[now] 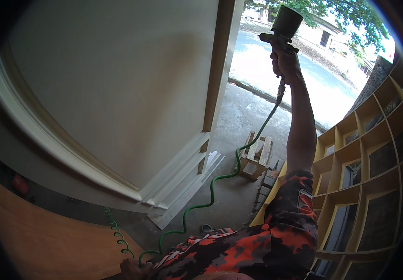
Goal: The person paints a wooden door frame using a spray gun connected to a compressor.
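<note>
My right hand (283,63) is raised at the top right, closed on a spray gun (286,22) with a grey cup on top. A green air hose (215,179) hangs from the gun's base and winds down to the lower middle, where my left hand (136,269) grips it low at the bottom edge, partly cut off. A large off-white panel (131,88) with moulded edges stands upright on the left, beside the raised gun.
A yellowish cubby shelf (369,155) lines the right. A wooden stool (255,154) and white boards (182,203) are on the concrete floor (236,107). An orange-brown board (38,224) lies lower left. Beyond the opening are a tree trunk (374,84) and a sunlit road (266,60).
</note>
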{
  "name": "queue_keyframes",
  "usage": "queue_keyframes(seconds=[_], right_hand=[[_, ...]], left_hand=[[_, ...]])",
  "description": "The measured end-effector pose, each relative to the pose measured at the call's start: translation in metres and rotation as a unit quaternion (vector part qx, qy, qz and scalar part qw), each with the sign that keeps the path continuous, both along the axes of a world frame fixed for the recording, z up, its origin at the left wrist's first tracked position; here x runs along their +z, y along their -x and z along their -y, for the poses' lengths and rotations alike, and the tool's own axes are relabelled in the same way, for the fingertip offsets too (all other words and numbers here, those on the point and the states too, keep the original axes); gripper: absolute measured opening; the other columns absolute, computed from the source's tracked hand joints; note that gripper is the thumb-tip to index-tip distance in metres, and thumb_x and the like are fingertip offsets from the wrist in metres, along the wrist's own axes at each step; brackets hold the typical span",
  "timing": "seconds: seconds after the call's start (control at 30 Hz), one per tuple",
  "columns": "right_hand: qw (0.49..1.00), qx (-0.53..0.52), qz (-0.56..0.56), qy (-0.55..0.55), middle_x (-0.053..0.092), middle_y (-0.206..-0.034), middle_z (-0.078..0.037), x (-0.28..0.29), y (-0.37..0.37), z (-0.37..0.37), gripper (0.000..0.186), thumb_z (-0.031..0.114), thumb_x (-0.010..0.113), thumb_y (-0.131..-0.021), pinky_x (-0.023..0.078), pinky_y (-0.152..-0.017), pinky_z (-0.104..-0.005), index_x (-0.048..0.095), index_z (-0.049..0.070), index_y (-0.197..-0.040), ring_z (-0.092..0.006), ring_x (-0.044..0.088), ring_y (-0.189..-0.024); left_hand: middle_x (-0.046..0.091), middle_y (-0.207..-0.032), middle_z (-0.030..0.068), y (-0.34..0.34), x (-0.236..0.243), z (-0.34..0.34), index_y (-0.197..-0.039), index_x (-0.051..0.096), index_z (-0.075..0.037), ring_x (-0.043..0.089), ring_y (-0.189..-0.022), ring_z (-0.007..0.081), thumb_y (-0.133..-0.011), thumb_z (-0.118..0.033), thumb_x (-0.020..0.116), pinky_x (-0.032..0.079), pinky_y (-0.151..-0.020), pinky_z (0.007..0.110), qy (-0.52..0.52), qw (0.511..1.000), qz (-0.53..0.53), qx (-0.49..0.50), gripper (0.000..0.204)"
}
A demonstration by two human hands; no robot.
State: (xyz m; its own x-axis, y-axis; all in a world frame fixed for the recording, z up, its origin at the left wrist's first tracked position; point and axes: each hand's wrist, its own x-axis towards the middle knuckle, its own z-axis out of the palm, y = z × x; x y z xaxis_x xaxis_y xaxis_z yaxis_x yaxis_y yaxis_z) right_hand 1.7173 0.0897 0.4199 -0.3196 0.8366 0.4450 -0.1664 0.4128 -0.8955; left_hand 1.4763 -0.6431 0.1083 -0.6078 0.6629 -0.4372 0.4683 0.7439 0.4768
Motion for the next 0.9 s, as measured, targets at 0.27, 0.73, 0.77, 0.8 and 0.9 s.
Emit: queue_keyframes(seconds=[0.27, 0.73, 0.77, 0.8, 0.9], right_hand=[[0.994, -0.090, 0.011, -0.055, 0.049, -0.059, 0.005, 0.008, 0.006, 0.009, 0.035, 0.039, 0.068, -0.105, 0.025, -0.036, -0.0278, 0.058, 0.013, -0.083, -0.0042, 0.037, -0.038], [0.998, 0.015, 0.034, -0.041, 0.040, -0.053, 0.008, 0.003, 0.034, 0.139, 0.044, 0.043, 0.067, -0.106, 0.023, -0.036, -0.0280, 0.056, 0.016, -0.073, -0.0043, 0.034, -0.037], [0.998, 0.015, 0.035, -0.041, 0.040, -0.053, 0.008, 0.002, 0.036, 0.145, 0.044, 0.043, 0.067, -0.106, 0.023, -0.036, -0.0280, 0.056, 0.016, -0.073, -0.0043, 0.034, -0.037], [0.998, 0.019, 0.035, -0.042, 0.040, -0.053, 0.008, 0.001, 0.039, 0.151, 0.045, 0.043, 0.067, -0.106, 0.023, -0.036, -0.0280, 0.055, 0.016, -0.073, -0.0046, 0.034, -0.037], [0.998, 0.033, 0.041, -0.039, 0.039, -0.053, 0.007, 0.000, 0.047, 0.175, 0.045, 0.043, 0.067, -0.106, 0.023, -0.037, -0.0280, 0.055, 0.015, -0.073, -0.0053, 0.034, -0.038]], left_hand=[[0.075, -0.065, 0.0120, -0.024, 0.039, -0.031, -0.079, 0.082, -0.004, 0.078, -0.066, 0.0250, -0.076, -0.046, 0.082, 0.059, -0.064, 0.040, 0.004, 1.000, 0.016, 0.020, 0.043], [0.064, -0.049, 0.0087, -0.009, 0.061, -0.007, -0.061, 0.074, -0.001, 0.071, -0.050, 0.0238, -0.078, -0.034, 0.075, 0.054, -0.055, 0.041, 0.003, 1.000, 0.020, 0.011, 0.037], [0.064, -0.049, 0.0087, -0.007, 0.061, -0.003, -0.061, 0.074, -0.001, 0.071, -0.050, 0.0238, -0.078, -0.034, 0.075, 0.054, -0.055, 0.041, 0.003, 1.000, 0.021, 0.011, 0.037], [0.064, -0.049, 0.0093, -0.006, 0.061, 0.002, -0.061, 0.073, 0.000, 0.070, -0.049, 0.0239, -0.077, -0.033, 0.075, 0.054, -0.055, 0.041, -0.002, 1.000, 0.007, 0.023, 0.036], [0.064, -0.049, 0.0102, -0.001, 0.062, 0.017, -0.060, 0.072, 0.000, 0.070, -0.049, 0.0237, -0.076, -0.031, 0.075, 0.054, -0.055, 0.041, -0.011, 0.999, -0.006, 0.037, 0.035]])
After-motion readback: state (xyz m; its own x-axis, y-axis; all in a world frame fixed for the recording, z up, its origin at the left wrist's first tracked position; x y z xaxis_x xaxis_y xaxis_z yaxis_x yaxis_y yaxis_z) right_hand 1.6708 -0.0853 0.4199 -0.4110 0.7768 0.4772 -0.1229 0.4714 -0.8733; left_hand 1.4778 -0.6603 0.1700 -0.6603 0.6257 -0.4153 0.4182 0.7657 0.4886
